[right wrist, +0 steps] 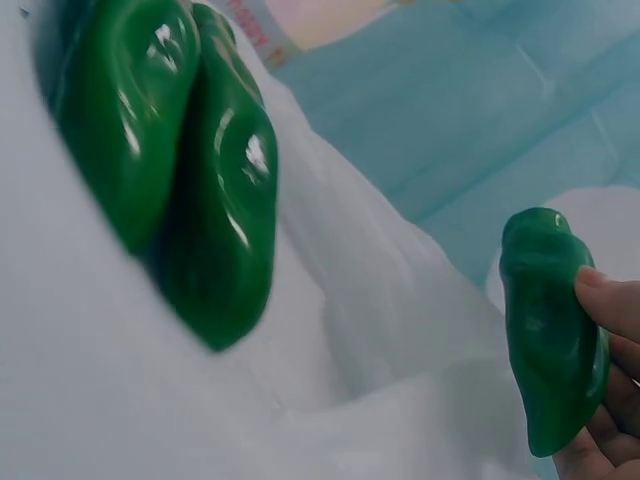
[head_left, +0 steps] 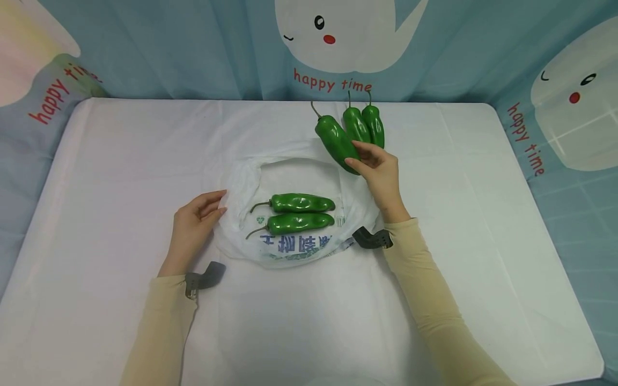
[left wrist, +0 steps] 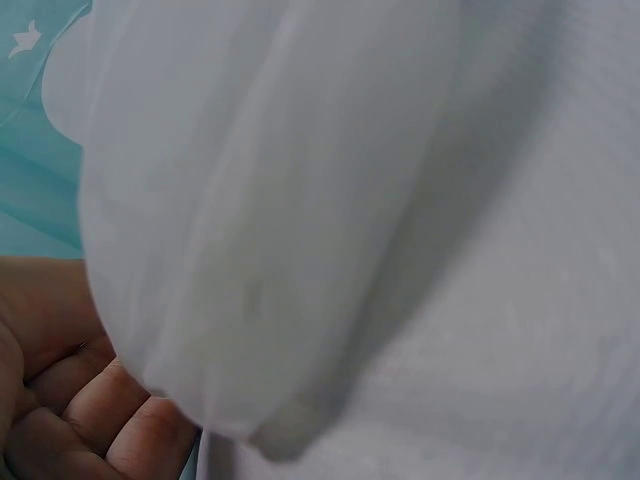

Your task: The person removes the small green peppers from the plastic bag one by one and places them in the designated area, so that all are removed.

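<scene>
My right hand [head_left: 383, 174] pinches a glossy green chili pepper [head_left: 335, 139] near its lower end, thumb in front and stem pointing up and left. It holds this pepper over the upper right rim of a white plastic bag [head_left: 243, 187]. Inside the open bag two more green peppers, an upper one [head_left: 303, 202] and a lower one [head_left: 301, 223], lie side by side with stems to the left. At the bag's left edge, my left hand [head_left: 193, 222] grips the thin plastic between thumb and fingers. In the left wrist view the bag [left wrist: 270, 220] partly hides the curled fingers.
Behind the right hand, near the table's back edge, lie two other green peppers, one on the left [head_left: 356, 124] and one on the right [head_left: 374, 122]. A white cloth covers the table [head_left: 483, 241]. Blue printed curtains [head_left: 193, 48] hang around its back and sides.
</scene>
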Tool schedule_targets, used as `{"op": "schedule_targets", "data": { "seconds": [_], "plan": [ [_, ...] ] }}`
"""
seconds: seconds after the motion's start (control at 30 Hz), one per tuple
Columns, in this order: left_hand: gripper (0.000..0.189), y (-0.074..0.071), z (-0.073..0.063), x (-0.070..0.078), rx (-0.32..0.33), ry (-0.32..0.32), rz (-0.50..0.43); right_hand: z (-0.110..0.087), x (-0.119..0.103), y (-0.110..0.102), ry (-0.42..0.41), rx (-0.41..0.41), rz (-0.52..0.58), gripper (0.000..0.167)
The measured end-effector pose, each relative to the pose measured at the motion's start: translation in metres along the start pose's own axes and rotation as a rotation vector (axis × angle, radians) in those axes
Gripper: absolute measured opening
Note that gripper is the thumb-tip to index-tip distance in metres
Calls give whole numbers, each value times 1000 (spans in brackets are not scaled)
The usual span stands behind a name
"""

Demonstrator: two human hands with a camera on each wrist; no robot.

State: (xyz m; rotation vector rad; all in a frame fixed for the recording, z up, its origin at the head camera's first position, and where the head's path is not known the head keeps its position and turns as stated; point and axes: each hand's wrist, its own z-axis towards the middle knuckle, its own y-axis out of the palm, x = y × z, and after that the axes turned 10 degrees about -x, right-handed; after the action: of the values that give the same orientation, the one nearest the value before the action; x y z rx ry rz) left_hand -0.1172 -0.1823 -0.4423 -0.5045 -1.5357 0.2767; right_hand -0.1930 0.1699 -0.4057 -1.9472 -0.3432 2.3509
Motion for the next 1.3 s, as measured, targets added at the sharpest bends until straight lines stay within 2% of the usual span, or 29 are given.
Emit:
{"op": "schedule_targets", "data": {
  "seconds": [0.23,0.47,0.6,0.7,1.0,1.3],
  "plan": [
    [34,-1,-1,1,-3,5,-12,1,2,-13,19,70,-28,37],
    [35,-1,-1,0,-21,8,-6,4,4,-26,36,154,63,35],
    [36,0,0,0,-23,3,-7,5,5,-32,37,189,19,35],
    [35,0,0,0,-23,3,-14,5,5,-38,45,216,31,35],
    [36,0,0,0,-20,7,-12,8,6,-54,68,307,154,33],
    [36,0,0,1,-21,-10,-13,9,19,-69,139,406,84,34]
  ]
}}
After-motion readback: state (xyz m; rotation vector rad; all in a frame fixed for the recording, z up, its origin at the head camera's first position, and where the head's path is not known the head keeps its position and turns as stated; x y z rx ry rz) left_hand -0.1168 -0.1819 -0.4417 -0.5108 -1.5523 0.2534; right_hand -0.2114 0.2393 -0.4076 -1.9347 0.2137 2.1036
